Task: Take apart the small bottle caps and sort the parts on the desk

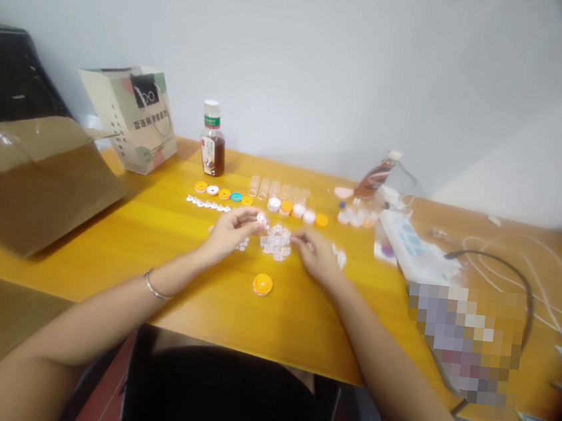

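My left hand (230, 230) pinches a small white plastic piece (261, 218) between thumb and fingertips. Just right of it, the fingers of my right hand (317, 251) are closed at the edge of a pile of small clear plastic pieces (276, 242); what they hold, if anything, is too small to make out. Nearer my body lies a round orange cap (262, 284). More clear pieces (339, 256) lie beside my right hand, and some small white ones (243, 243) lie partly hidden by my left.
Behind my hands run rows of coloured round caps (236, 196), small white parts (206, 203) and clear cups (274, 188). A drink bottle (213, 146), paper bag (137, 122) and cardboard box (38, 178) stand left; another bottle (376, 175), a power strip (408, 241) and cables lie right.
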Available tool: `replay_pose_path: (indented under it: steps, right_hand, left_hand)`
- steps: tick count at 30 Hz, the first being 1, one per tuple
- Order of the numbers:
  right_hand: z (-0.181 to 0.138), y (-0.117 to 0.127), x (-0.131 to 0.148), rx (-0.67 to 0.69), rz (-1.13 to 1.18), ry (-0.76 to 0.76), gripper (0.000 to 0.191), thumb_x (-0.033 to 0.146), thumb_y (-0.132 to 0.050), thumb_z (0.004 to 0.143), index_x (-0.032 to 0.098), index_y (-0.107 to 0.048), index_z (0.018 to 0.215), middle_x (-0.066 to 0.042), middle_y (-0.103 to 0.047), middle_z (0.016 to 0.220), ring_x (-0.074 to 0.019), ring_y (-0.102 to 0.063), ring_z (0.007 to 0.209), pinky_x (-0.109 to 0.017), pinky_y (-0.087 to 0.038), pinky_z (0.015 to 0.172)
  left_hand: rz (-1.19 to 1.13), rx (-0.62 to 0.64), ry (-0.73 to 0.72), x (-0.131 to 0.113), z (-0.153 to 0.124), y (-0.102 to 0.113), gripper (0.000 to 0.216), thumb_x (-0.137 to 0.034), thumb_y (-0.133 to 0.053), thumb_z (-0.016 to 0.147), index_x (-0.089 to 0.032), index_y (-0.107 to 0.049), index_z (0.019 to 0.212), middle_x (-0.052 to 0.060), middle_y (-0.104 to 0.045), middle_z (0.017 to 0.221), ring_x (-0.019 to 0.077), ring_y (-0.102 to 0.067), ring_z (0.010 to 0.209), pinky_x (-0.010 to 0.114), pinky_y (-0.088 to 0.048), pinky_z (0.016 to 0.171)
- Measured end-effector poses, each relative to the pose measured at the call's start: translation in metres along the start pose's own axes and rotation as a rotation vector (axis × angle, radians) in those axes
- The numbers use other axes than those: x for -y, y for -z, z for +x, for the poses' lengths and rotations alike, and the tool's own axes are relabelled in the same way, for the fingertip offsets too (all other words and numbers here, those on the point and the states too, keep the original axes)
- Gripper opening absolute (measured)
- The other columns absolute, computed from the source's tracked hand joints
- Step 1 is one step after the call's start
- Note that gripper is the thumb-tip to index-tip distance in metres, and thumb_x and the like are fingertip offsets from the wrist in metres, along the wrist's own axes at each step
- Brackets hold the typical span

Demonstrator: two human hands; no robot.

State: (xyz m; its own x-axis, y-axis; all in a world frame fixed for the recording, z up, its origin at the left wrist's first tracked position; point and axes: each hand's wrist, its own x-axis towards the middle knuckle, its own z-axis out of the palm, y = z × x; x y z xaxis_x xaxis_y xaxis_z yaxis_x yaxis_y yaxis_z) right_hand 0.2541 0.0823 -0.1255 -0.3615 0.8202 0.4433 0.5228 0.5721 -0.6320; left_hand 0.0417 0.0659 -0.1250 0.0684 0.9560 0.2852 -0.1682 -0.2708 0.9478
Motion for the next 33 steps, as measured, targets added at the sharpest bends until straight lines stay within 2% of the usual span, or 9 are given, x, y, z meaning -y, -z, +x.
replay_pose_path:
  steps: [4,9,17,21,24,27,30,33]
  right_hand:
    - [0.000,-0.005,-0.008,0.107,-0.052,0.016,0.010,0.022,-0.053,0.079,0.019,-0.060,0.073,-0.003,-0.062,0.074,-0.0156,-0.055,0.069,-0.028,-0.042,0.065]
    - [-0.001,-0.006,-0.010,0.183,-0.075,0.020,0.008,0.018,-0.055,0.077,0.018,-0.062,0.073,-0.003,-0.062,0.074,-0.0152,-0.055,0.071,-0.028,-0.043,0.066]
    - [0.000,-0.007,-0.013,0.155,-0.053,-0.011,0.007,0.019,-0.058,0.075,0.018,-0.064,0.073,-0.002,-0.061,0.070,-0.0139,-0.054,0.066,-0.026,-0.043,0.062]
    - [-0.002,-0.003,0.004,0.090,0.006,-0.054,0.010,0.026,-0.058,0.075,0.018,-0.064,0.072,-0.002,-0.063,0.069,-0.0147,-0.055,0.066,-0.028,-0.043,0.064]
    - [-0.007,-0.002,0.023,0.048,0.142,-0.109,0.016,0.032,-0.056,0.079,0.019,-0.064,0.073,-0.001,-0.065,0.071,-0.0149,-0.058,0.068,-0.027,-0.045,0.066]
    - [-0.012,-0.005,0.037,0.026,0.326,-0.147,0.017,0.034,-0.054,0.080,0.019,-0.063,0.078,-0.001,-0.066,0.075,-0.0144,-0.060,0.070,-0.027,-0.046,0.068]
    - [-0.017,-0.011,0.041,0.043,0.454,-0.138,0.017,0.033,-0.057,0.078,0.019,-0.062,0.087,-0.002,-0.066,0.079,-0.0140,-0.061,0.071,-0.028,-0.048,0.071]
    - [-0.020,-0.017,0.038,-0.003,0.455,-0.123,0.016,0.031,-0.058,0.078,0.019,-0.062,0.088,-0.003,-0.066,0.081,-0.0133,-0.060,0.071,-0.028,-0.048,0.072]
  left_hand:
    - [-0.078,0.069,0.028,0.000,-0.004,-0.003,0.027,-0.028,-0.066,0.073,-0.013,-0.056,0.093,0.006,-0.068,0.084,0.0148,-0.065,0.075,0.031,-0.053,0.076]
    - [-0.035,0.095,0.040,0.002,-0.004,-0.002,0.026,-0.028,-0.064,0.075,-0.014,-0.056,0.096,0.005,-0.068,0.084,0.0161,-0.065,0.080,0.032,-0.053,0.077]
    - [-0.004,0.112,0.045,-0.002,-0.009,-0.009,0.026,-0.025,-0.065,0.074,-0.016,-0.060,0.098,0.007,-0.068,0.090,0.0143,-0.064,0.080,0.030,-0.052,0.077]
    - [0.096,0.175,0.051,-0.007,-0.012,-0.011,0.027,-0.027,-0.060,0.079,-0.017,-0.062,0.103,0.007,-0.066,0.101,0.0154,-0.062,0.090,0.031,-0.049,0.084]
    - [0.104,0.256,0.046,-0.006,-0.014,-0.012,0.026,-0.025,-0.059,0.080,-0.018,-0.062,0.104,0.007,-0.063,0.109,0.0160,-0.059,0.098,0.032,-0.046,0.089]
    - [0.050,0.299,0.045,-0.003,-0.016,-0.015,0.024,-0.024,-0.062,0.077,-0.015,-0.060,0.099,0.007,-0.066,0.095,0.0143,-0.063,0.085,0.030,-0.049,0.081]
    - [-0.022,0.279,0.047,0.002,-0.017,-0.018,0.024,-0.022,-0.066,0.073,-0.015,-0.053,0.092,0.002,-0.064,0.078,0.0108,-0.061,0.071,0.026,-0.049,0.070]
    - [0.011,0.244,0.074,0.004,-0.017,-0.019,0.023,-0.026,-0.066,0.073,-0.015,-0.051,0.087,0.001,-0.062,0.077,0.0105,-0.060,0.071,0.025,-0.047,0.070]
